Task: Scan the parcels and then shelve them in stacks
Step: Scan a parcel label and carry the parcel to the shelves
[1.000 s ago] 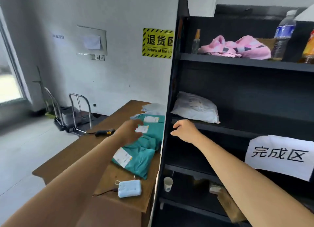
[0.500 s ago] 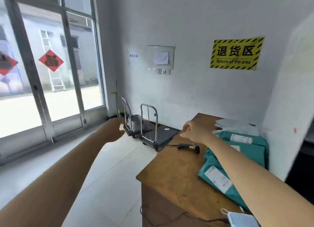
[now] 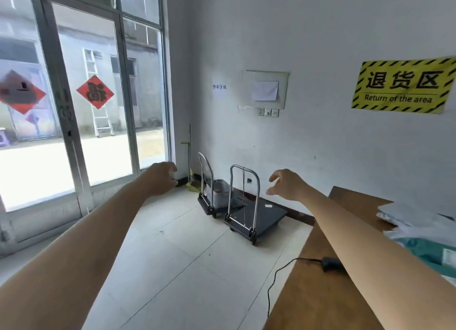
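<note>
My left hand (image 3: 161, 178) is stretched out over the floor, fingers loosely curled, holding nothing. My right hand (image 3: 286, 185) hovers left of the wooden table (image 3: 320, 295), fingers spread and empty. On the table at the right edge lie white parcels (image 3: 414, 218) and teal parcels (image 3: 429, 252), partly cut off. The black barcode scanner (image 3: 330, 264) lies on the table with its cable hanging off the edge, half hidden by my right forearm. The shelf is out of view.
Two black platform trolleys (image 3: 251, 218) stand against the far wall, one carrying a wire basket (image 3: 220, 192). A broom (image 3: 190, 166) leans in the corner. Glass doors (image 3: 74, 102) fill the left side. A yellow return-area sign (image 3: 402, 86) hangs on the wall.
The view has swung left, away from the black shelf and the parcels. Both hands moved off the table and shelf and now hang over the floor, with the right fingers spread.
</note>
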Demonstrator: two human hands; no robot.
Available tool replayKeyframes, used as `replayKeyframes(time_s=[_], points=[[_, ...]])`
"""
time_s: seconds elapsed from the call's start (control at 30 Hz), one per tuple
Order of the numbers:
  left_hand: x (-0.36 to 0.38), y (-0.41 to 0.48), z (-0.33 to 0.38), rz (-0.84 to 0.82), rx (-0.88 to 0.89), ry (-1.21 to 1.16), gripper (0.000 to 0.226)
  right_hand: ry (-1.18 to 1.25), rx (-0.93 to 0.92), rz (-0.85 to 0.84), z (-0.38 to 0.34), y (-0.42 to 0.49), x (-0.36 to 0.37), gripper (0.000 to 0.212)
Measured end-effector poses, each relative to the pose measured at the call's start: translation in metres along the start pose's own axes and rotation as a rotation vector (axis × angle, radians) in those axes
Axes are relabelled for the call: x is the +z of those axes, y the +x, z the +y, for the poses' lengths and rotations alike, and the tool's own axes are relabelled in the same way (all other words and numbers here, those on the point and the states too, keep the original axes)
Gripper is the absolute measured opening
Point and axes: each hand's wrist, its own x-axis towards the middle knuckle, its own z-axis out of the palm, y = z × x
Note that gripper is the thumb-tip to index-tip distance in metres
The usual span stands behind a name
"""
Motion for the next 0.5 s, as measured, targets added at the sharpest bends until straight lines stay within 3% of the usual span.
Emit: replayKeyframes(time_s=[0.5], points=[[0.051,0.348,-0.080,-0.052,0.207,-0.060,0.035,0.013,0.167,0.133,-0.020,0.292,0.046,0.043]])
